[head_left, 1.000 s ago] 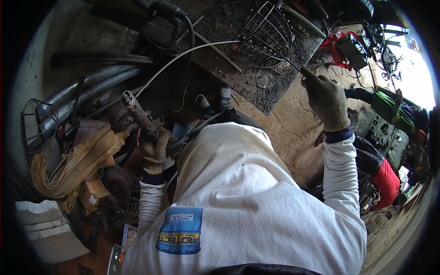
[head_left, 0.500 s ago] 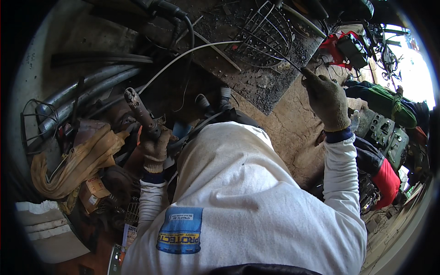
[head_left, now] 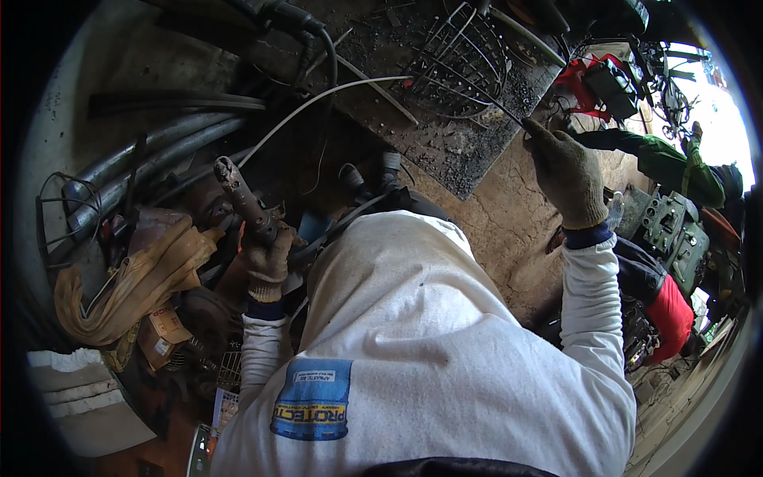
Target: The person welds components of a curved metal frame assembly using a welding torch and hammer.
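My gloved left hand (head_left: pixel 269 258) is closed around a worn, dark welding electrode holder (head_left: pixel 245 203). A long pale welding rod (head_left: pixel 318 95) runs from the holder, its red tip close to a dark wire frame (head_left: pixel 465 56); whether they touch I cannot tell. The frame lies on a dark metal plate (head_left: pixel 469 163) strewn with small bits. On the right, my gloved right hand (head_left: pixel 566 171) grips a thin dark metal rod (head_left: pixel 491 99). That rod stretches far left over the frame.
Grey pipes (head_left: pixel 151 155) and tan cloth (head_left: pixel 151 278) lie at left. A power tool with a cable (head_left: pixel 290 16) is at the top. Right of me are a green machine (head_left: pixel 675 234), a red container (head_left: pixel 580 87) and a person in green sleeves (head_left: pixel 675 167).
The pale rod's tip has shifted slightly left, and my left hand moved a touch left with the holder. At right, the person in green has changed posture, with an arm raised.
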Demonstrator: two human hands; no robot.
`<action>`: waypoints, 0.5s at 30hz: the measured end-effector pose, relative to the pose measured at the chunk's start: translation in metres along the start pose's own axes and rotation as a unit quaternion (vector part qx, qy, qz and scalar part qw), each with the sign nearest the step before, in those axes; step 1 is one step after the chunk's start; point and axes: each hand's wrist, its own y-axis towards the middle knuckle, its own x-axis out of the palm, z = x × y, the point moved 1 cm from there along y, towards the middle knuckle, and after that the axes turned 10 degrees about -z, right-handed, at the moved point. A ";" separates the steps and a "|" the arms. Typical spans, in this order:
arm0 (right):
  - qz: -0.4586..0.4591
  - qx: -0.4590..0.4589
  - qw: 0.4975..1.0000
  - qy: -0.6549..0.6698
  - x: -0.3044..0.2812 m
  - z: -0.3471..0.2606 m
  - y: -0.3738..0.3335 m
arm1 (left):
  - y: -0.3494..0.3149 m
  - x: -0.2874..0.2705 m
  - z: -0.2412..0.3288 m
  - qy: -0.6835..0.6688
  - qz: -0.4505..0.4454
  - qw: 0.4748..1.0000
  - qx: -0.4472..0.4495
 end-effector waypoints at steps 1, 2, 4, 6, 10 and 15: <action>0.006 -0.004 1.000 0.009 0.000 0.000 0.000 | 0.000 0.000 -0.001 -0.005 0.006 1.000 -0.001; 0.005 -0.004 1.000 0.009 0.001 0.000 0.000 | 0.000 0.001 0.000 -0.010 0.013 1.000 -0.003; 0.017 -0.011 1.000 0.021 0.001 0.000 0.000 | 0.001 0.003 0.005 -0.007 0.017 1.000 -0.001; 0.018 -0.012 1.000 0.022 0.002 0.001 0.000 | 0.002 0.003 0.007 -0.005 0.020 1.000 0.002; 0.012 -0.012 1.000 0.013 0.000 0.000 0.000 | 0.000 0.002 0.005 0.008 0.013 1.000 -0.006; 0.018 -0.014 1.000 0.009 -0.002 -0.002 0.000 | 0.003 0.003 0.013 0.024 -0.005 1.000 0.006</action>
